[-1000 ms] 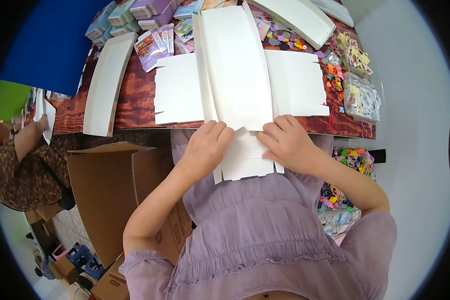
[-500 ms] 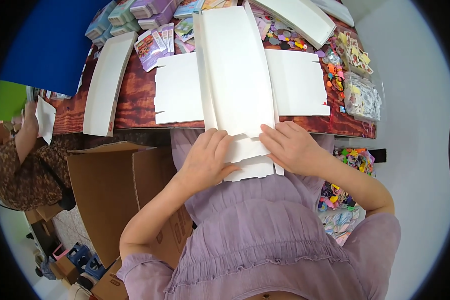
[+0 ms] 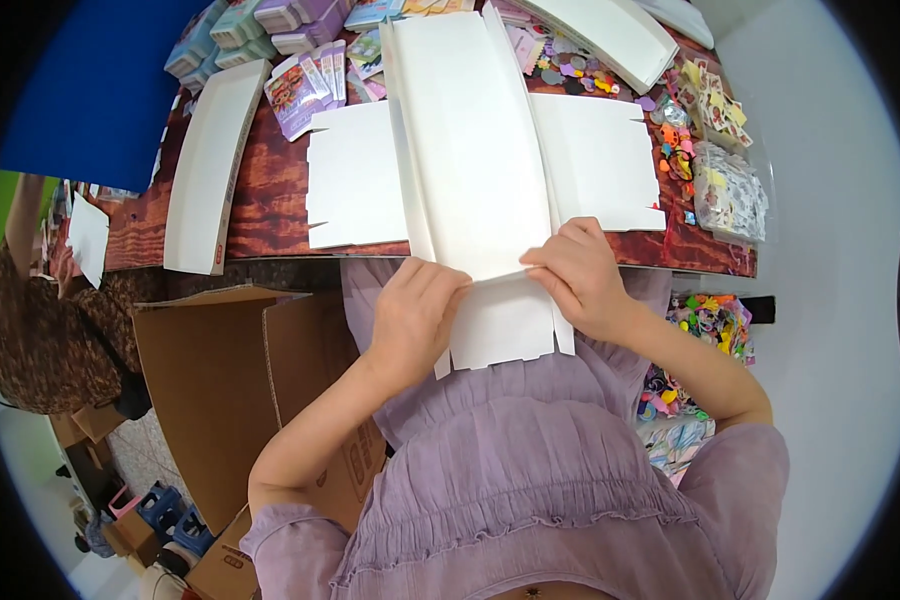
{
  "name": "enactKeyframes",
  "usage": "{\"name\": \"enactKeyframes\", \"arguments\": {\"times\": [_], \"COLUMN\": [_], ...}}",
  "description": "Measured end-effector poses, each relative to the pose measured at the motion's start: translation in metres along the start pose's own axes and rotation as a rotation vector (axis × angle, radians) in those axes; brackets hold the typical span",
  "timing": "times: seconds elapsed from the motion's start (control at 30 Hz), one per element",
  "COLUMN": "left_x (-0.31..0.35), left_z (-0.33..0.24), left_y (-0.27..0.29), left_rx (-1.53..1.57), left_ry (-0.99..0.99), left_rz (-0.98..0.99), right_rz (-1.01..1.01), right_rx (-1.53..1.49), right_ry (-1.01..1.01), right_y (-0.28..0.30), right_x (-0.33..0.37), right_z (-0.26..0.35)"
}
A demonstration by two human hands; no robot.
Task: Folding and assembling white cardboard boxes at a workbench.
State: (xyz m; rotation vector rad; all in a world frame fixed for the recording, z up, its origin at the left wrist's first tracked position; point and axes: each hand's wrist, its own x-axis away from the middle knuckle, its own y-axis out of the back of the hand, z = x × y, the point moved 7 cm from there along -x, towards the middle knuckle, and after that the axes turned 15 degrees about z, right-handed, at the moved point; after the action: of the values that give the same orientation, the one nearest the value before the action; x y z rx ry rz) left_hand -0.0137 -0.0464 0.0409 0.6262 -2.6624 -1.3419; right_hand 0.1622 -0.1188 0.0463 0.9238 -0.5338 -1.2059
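A long white cardboard box blank (image 3: 475, 150) lies lengthwise before me, its long sides standing up and its near end hanging past the table edge. My left hand (image 3: 420, 312) pinches the left corner of the near fold. At the right corner of that fold, my right hand (image 3: 582, 282) is closed with bent fingers on the cardboard. Below both hands hangs the end flap (image 3: 502, 325), a flat white panel with notched lower edge, over my lap. Beneath the blank, flat white cardboard (image 3: 605, 165) sticks out on both sides.
A folded white tray (image 3: 208, 170) rests at the left on the wood-patterned table (image 3: 270, 215). Purple packets (image 3: 295, 95) and colourful small charms (image 3: 675, 155) lie around. An open brown carton (image 3: 205, 380) stands below left. Beyond it is another person (image 3: 55, 330).
My right hand has risen slightly and curled tighter at the corner. Below the fold, the inner flap seen earlier no longer shows, and the end panel looks flat. The other person's arm has moved up.
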Motion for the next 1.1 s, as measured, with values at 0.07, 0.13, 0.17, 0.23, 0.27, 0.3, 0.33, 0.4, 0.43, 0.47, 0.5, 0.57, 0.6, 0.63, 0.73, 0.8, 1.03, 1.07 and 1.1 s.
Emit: {"name": "enactKeyframes", "arguments": {"times": [0.07,0.13,0.17,0.23,0.27,0.3,0.33,0.4,0.43,0.47,0.5,0.57,0.6,0.63,0.73,0.8,1.03,1.07,1.1], "left_x": [-0.003,-0.006,-0.007,-0.003,-0.002,-0.003,-0.003,-0.005,-0.006,-0.007,-0.007,-0.006,-0.007,-0.007,-0.007,-0.005,0.014,0.011,0.011], "left_z": [0.002,0.003,0.005,0.013,0.009,-0.001,-0.001,-0.009,-0.008,-0.007,-0.006,-0.001,0.000,-0.002,-0.002,-0.004,0.003,0.004,0.009], "left_y": [0.003,0.002,0.002,0.003,-0.001,-0.005,-0.004,-0.003,-0.004,-0.005,-0.007,-0.010,-0.011,-0.011,-0.009,-0.004,0.000,0.000,-0.009], "left_rx": [0.040,0.081,0.116,0.151,-0.036,-0.220,-0.219,-0.288,-0.288,-0.309,-0.332,-0.289,-0.241,-0.237,-0.207,-0.088,1.284,1.281,1.366], "left_ry": [0.073,0.146,0.201,0.257,0.122,-0.016,-0.016,-0.069,-0.069,-0.084,-0.095,-0.084,-0.087,-0.089,-0.051,-0.053,0.422,0.421,0.495], "left_rz": [-0.038,-0.078,-0.133,-0.188,-0.147,-0.104,-0.102,-0.045,-0.043,-0.052,-0.062,-0.064,-0.063,-0.063,-0.030,-0.069,-0.269,-0.271,-0.296], "right_rz": [-0.070,-0.115,-0.114,-0.024,-0.024,0.034,0.092,0.082,0.071,0.072,-0.020,-0.110,-0.119,-0.127,0.082,0.069,-0.168,-0.170,-0.181], "right_rx": [-0.023,-0.018,-0.019,0.070,0.069,0.056,0.042,0.096,0.150,0.149,0.318,0.481,0.352,0.222,0.195,0.212,0.298,0.298,0.307], "right_ry": [-0.037,-0.149,-0.150,-0.267,-0.267,-0.322,-0.376,-0.338,-0.297,-0.297,-0.206,-0.107,-0.009,0.088,0.025,0.046,0.203,0.206,0.182], "right_y": [0.000,0.002,0.002,-0.001,0.001,0.000,-0.003,-0.005,-0.006,-0.007,-0.003,-0.006,-0.014,-0.019,-0.038,-0.030,-0.009,-0.012,-0.015], "right_x": [-0.004,-0.011,-0.013,-0.017,-0.019,-0.020,-0.020,-0.021,-0.022,-0.022,-0.022,-0.024,-0.023,-0.021,-0.021,-0.024,-0.020,-0.021,-0.023], "right_z": [0.001,0.001,0.003,0.001,0.003,-0.001,-0.005,-0.007,-0.005,-0.004,0.008,0.023,0.030,0.035,0.021,0.027,0.055,0.057,0.058]}}
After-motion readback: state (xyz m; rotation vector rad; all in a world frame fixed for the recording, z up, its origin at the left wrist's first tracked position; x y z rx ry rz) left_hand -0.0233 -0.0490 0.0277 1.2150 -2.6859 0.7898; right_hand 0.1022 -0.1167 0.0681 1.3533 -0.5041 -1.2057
